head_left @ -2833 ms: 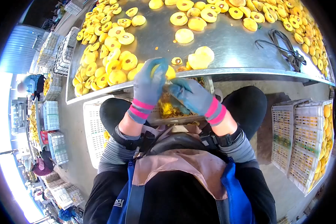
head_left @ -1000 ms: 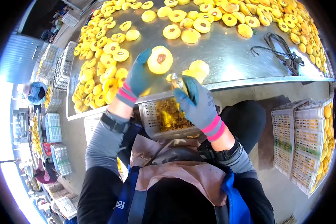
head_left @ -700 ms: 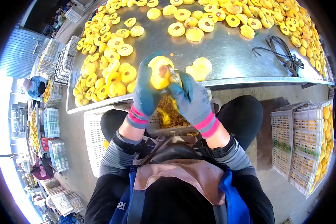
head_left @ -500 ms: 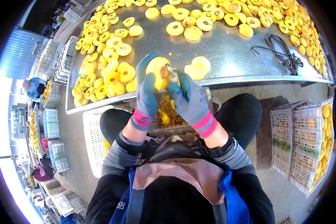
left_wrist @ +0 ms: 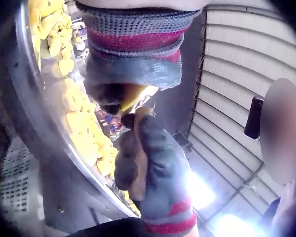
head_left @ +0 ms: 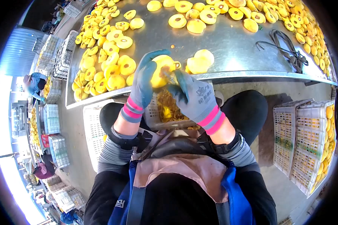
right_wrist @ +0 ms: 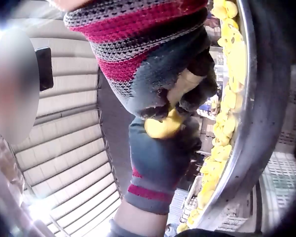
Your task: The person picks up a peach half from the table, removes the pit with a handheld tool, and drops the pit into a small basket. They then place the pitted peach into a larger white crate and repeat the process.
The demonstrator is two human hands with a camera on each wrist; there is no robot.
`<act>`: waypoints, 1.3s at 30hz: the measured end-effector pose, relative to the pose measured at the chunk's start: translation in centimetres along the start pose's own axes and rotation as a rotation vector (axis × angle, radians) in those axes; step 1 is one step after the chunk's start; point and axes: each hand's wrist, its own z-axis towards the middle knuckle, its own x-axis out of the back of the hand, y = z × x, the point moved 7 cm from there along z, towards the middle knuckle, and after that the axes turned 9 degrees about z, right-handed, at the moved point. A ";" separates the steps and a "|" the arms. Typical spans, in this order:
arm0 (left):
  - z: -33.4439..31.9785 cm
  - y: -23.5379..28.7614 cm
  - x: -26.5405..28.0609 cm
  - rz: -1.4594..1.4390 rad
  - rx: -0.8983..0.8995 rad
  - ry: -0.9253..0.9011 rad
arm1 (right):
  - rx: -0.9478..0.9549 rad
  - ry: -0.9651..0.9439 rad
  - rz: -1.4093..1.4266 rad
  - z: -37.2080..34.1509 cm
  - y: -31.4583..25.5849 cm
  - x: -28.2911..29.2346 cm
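Note:
My gloved left hand [head_left: 142, 84] grips a yellow peach half [head_left: 158, 77] above the table's front edge, cut face turned toward the right hand. The gloved right hand [head_left: 197, 93] holds a coring tool with a wooden handle [right_wrist: 186, 84], fingers curled round it. Its metal tip [left_wrist: 153, 109] meets the peach half's brown centre, partly hidden by the fingers. A small orange-brown piece [head_left: 177, 65] shows beside the tip. Below both hands stands a crate [head_left: 152, 112] holding brown and yellow scraps.
A metal table [head_left: 229, 47] bears many peach halves [head_left: 116, 81] at left and along the back. Two stuck-together halves [head_left: 200, 62] lie near its front edge. A dark cable [head_left: 287, 50] lies at right. White crates [head_left: 304, 146] of peaches stand on the floor at right.
The hands, apart a second ago with the peach half's face up, have come together. The tool has gone into its centre, and the peach half has turned slightly toward the right hand.

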 end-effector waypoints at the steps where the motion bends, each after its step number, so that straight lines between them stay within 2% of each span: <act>1: 0.1 -0.1 0.3 0.015 0.010 -0.028 | 0.014 -0.010 0.011 0.0 -0.1 0.0; 5: 0.5 -1.1 0.4 0.159 0.074 -0.252 | -0.001 -0.058 0.035 -0.3 -0.4 0.0; 7: 0.4 0.3 0.1 0.682 -0.224 -0.264 | -0.060 -0.087 0.061 -0.5 0.2 -0.5; 9: -0.1 1.0 -0.1 0.752 -0.316 -0.170 | -0.145 -0.127 0.110 -0.8 1.2 -1.2; 12: -0.9 1.0 -0.2 0.327 -0.183 0.062 | -0.262 -0.120 0.174 -0.5 0.7 -0.6; 15: -1.8 0.1 0.3 0.341 -0.099 0.190 | -0.126 -0.084 0.193 -1.0 0.7 -1.4; 18: -1.9 -0.5 0.4 0.251 0.028 0.183 | -0.214 -0.222 0.368 -0.7 1.2 -1.9; 24: -2.6 1.0 0.0 0.327 -0.231 0.237 | -0.843 -0.446 1.118 -1.8 1.7 -2.9; 27: -2.8 0.8 -0.2 0.418 -0.220 0.216 | -0.890 -0.333 1.349 -2.6 2.0 -3.6; 30: -3.3 0.3 0.2 0.551 -0.289 0.244 | -0.754 -0.376 1.010 -2.4 2.0 -3.9; 32: -3.8 0.4 0.2 0.503 -0.363 0.206 | -0.745 -0.366 1.156 -3.1 2.4 -5.1; 34: -4.2 0.4 0.3 0.429 -0.295 0.144 | -0.729 -0.391 1.201 -3.4 2.2 -5.2; 36: -4.1 0.3 0.3 0.352 -0.221 0.094 | -0.521 -0.455 1.025 -2.8 2.0 -4.7; 38: -4.4 -0.2 0.5 0.271 -0.129 0.065 | -0.831 -0.528 1.226 -4.1 2.0 -5.1; 39: -4.5 -0.3 0.6 0.283 -0.146 0.066 | -0.821 -0.525 1.245 -4.1 2.0 -5.0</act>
